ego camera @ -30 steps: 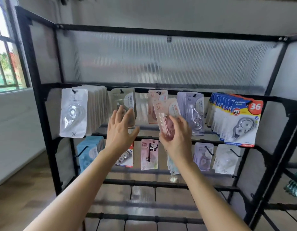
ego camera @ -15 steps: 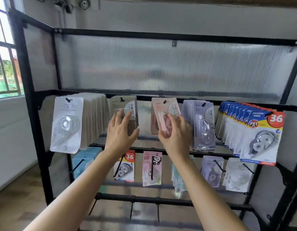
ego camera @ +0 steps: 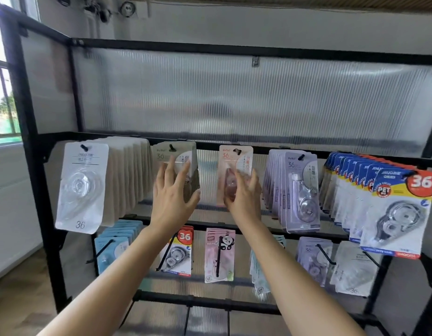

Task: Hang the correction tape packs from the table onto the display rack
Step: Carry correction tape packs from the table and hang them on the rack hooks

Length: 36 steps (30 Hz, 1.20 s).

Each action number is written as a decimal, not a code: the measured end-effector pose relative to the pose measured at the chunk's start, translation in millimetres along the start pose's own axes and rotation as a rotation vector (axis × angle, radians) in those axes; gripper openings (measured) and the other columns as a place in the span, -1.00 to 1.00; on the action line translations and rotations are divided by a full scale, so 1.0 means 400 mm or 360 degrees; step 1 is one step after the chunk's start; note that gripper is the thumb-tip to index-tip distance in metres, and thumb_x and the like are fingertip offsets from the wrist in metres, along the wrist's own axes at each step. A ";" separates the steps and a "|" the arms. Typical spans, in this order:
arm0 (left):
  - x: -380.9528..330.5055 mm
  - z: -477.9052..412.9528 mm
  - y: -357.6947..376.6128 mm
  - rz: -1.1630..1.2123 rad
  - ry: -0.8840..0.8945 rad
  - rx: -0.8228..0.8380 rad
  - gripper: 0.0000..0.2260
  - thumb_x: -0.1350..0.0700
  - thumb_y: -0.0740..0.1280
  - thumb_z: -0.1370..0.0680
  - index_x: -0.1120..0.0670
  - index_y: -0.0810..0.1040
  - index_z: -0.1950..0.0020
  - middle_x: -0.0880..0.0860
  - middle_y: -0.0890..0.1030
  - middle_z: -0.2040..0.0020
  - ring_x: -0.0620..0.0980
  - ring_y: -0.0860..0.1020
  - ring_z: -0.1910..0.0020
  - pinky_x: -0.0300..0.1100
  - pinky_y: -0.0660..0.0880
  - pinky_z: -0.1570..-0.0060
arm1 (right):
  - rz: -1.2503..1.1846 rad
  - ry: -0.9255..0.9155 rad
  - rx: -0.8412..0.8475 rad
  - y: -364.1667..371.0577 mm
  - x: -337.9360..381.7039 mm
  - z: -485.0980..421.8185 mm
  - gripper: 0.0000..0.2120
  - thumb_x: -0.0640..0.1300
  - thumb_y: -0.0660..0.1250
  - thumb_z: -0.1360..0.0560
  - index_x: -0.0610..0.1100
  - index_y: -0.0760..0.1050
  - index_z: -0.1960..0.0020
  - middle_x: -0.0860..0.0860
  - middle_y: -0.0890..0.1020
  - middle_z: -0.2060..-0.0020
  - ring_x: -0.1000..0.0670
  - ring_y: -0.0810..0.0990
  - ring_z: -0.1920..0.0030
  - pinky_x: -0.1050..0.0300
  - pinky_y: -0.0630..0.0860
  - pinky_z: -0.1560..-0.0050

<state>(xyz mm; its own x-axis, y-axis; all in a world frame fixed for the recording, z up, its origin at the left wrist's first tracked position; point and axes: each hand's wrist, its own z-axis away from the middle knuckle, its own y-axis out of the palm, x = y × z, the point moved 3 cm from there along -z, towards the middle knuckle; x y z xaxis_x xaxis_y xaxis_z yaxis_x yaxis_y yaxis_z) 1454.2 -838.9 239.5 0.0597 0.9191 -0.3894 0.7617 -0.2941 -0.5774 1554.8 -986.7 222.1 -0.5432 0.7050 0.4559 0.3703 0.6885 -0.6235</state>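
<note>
Gripping pink pack (ego camera: 235,162) (reads "36") | right hand (ego camera: 245,200) | blue pack (ego camera: 401,190): "PET"

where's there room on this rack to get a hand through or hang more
Free: the gap between the olive pack and the pink pack, plus bare pegs on the bottom rail. Crowded: the white stack and the blue stack, full to the peg tips.

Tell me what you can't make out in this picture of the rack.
Head view:
Table: out of frame.
Pink pack: lower half behind the right hand gripping it; hook seating blurred.
Grey pack: lower part behind the left hand.
Rack: right end cut by the frame edge.
Small print on packs: too small.
</note>
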 end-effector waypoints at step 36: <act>0.019 1.051 -0.438 -0.0604 -0.1145 0.0317 -0.39 -0.05 0.29 -0.56 -0.04 0.12 -0.55 0.10 -0.04 -0.58 0.14 -0.08 -0.54 0.05 -0.08 -0.48 | -0.0205 -0.0624 0.1192 -0.079 0.309 0.987 -0.40 -0.01 0.26 -0.54 -0.01 0.14 -0.52 -0.13 0.18 -0.50 -0.13 0.14 -0.48 -0.10 0.12 -0.43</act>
<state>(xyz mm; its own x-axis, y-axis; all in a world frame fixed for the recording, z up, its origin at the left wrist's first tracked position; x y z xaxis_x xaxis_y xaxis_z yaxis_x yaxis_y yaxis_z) 1049.8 -890.6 36.1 -0.6559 0.5932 -0.4669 0.5147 -0.1010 -0.8514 1178.5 -988.6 47.6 -0.8195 0.4242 0.3853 -0.2328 0.3679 -0.9002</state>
